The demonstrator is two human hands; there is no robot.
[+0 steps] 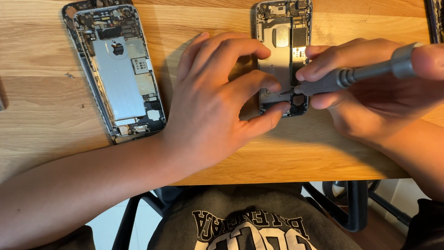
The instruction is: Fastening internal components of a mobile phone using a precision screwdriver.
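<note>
An opened phone body (pixel 283 41) lies on the wooden table (pixel 41 106), its inner parts showing. My left hand (pixel 217 102) rests on the table and presses its fingertips against the phone's left edge and lower end. My right hand (pixel 370 92) holds a grey metal screwdriver (pixel 356 74) with a knurled grip. The driver's tip points left and meets the lower part of the phone, near the left fingertips. The exact spot under the tip is hidden by fingers.
A second opened phone shell (pixel 118 69) with a silver plate lies at the left of the table. Another dark device edge (pixel 435 18) shows at the top right corner. The table's front edge runs just above my lap and a black chair frame (pixel 356 203).
</note>
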